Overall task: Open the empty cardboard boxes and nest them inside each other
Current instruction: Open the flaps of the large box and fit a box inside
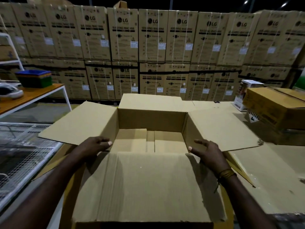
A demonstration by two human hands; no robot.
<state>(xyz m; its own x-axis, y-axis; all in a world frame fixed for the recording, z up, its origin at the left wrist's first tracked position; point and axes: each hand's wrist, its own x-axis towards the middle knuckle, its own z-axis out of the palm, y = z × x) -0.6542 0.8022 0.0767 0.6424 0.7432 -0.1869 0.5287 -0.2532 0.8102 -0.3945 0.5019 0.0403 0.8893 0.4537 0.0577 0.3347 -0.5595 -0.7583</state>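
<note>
A large open cardboard box [151, 119] stands in front of me with all of its top flaps folded outward. It is empty inside, and its bottom flaps meet along a seam. My left hand [95, 143] grips the near left corner of the rim, thumb inside the box and fingers on the left flap. My right hand [208, 152] holds the near right corner the same way, thumb at the rim and fingers spread on the right flap. A closed brown box [277, 106] lies on flat cardboard at the right.
A wall of stacked washing-machine cartons [148, 47] fills the background. A white-framed table [33, 96] with stacked coloured bins [34, 78] stands at the left. A wire mesh rack [21, 146] lies near my left arm. Small printed cartons [244, 96] stand behind the closed box.
</note>
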